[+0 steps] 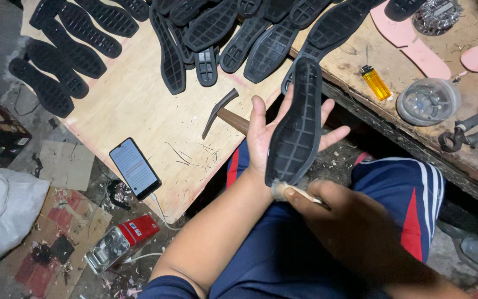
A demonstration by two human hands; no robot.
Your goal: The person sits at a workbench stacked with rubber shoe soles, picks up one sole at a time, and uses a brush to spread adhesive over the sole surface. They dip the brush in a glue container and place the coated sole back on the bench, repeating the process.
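Observation:
My left hand (261,135) lies palm up with its fingers spread, and a black rubber shoe sole (297,124) rests on it, ribbed side up. My right hand (355,221) pinches a small brush (289,191) whose pale bristle tip touches the heel end of that sole. Both hands hover over my lap, above my dark blue trousers with red and white stripes.
A wooden board (139,105) carries several black soles (211,27), a hammer (222,113) and a phone (135,168) on a cable. On the right bench lie a yellow lighter (375,82), pink insoles (410,39), a round lid (428,101) and pincers (471,128). A red tin (121,242) sits on the littered floor.

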